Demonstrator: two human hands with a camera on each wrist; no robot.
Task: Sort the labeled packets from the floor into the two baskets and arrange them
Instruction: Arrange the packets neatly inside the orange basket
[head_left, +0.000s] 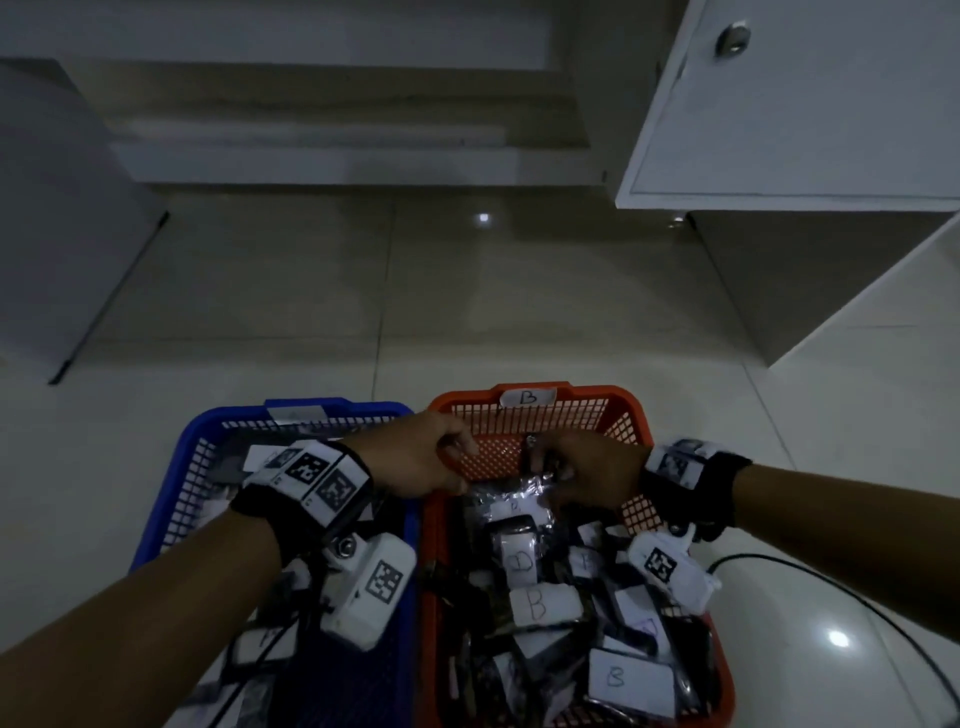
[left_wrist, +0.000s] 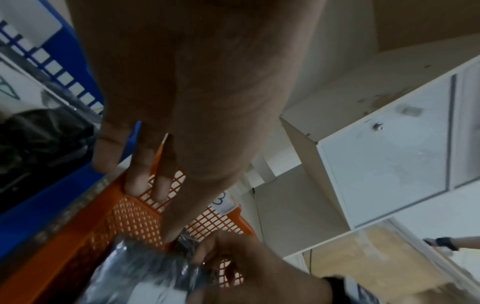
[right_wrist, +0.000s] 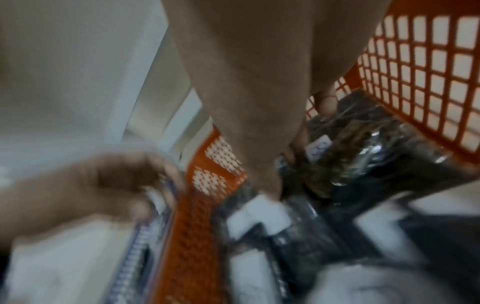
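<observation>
Two hands (head_left: 498, 462) grip one packet (head_left: 511, 491) between them.

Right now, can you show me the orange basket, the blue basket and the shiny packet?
orange basket (head_left: 540, 415): head view, far mesh wall.
blue basket (head_left: 171, 488): head view, left wall.
shiny packet (head_left: 511, 493): head view, crinkled top between both hands.

A white cabinet (head_left: 810, 104) stands on the tiled floor (head_left: 467, 291).

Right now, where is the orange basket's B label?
In the head view the B label sits on the orange basket's far rim, just beyond both hands, right of the blue basket.
</observation>
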